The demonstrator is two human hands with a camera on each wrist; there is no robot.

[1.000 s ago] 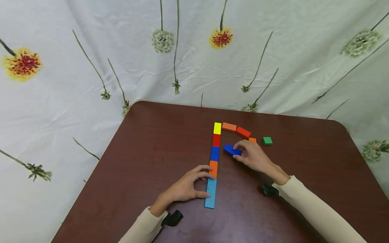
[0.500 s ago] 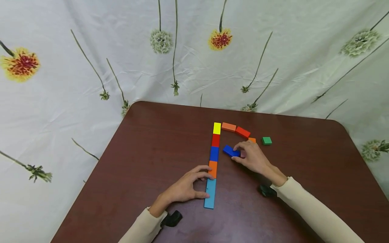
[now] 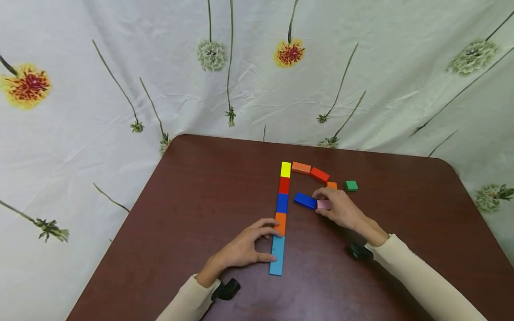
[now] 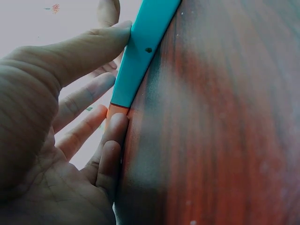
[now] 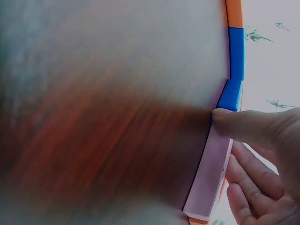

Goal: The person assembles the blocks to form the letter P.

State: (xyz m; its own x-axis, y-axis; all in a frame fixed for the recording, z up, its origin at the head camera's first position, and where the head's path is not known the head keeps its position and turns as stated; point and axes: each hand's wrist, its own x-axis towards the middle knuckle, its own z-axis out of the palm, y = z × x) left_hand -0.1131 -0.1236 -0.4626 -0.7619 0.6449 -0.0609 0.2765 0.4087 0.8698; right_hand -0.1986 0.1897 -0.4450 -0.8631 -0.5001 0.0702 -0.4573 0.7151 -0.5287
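Note:
In the head view, a straight row of blocks runs up the table: light blue block (image 3: pixel 277 255), orange block (image 3: pixel 281 224), blue block (image 3: pixel 282 203), red block (image 3: pixel 284 185) and yellow block (image 3: pixel 285 169). My left hand (image 3: pixel 245 246) rests against the row, fingertips on the orange block and thumb on the light blue block's left side. To the row's right, my right hand (image 3: pixel 341 209) pinches a pink block (image 5: pixel 208 173) between thumb and fingers. The pink block's left end meets a second blue block (image 3: pixel 305 201), which lies apart from the row, slightly angled.
An orange-red block (image 3: pixel 301 167), another red block (image 3: pixel 319 174) and a small orange block (image 3: pixel 331 185) curve from the row's top toward the right hand. A green block (image 3: pixel 351 186) lies apart on the right. The brown table (image 3: pixel 201 187) ends at a flowered cloth (image 3: pixel 168 67).
My right hand has let go of the second blue block and shifted right onto the pink block, which now shows more. That blue block has moved slightly nearer. My left hand stays put.

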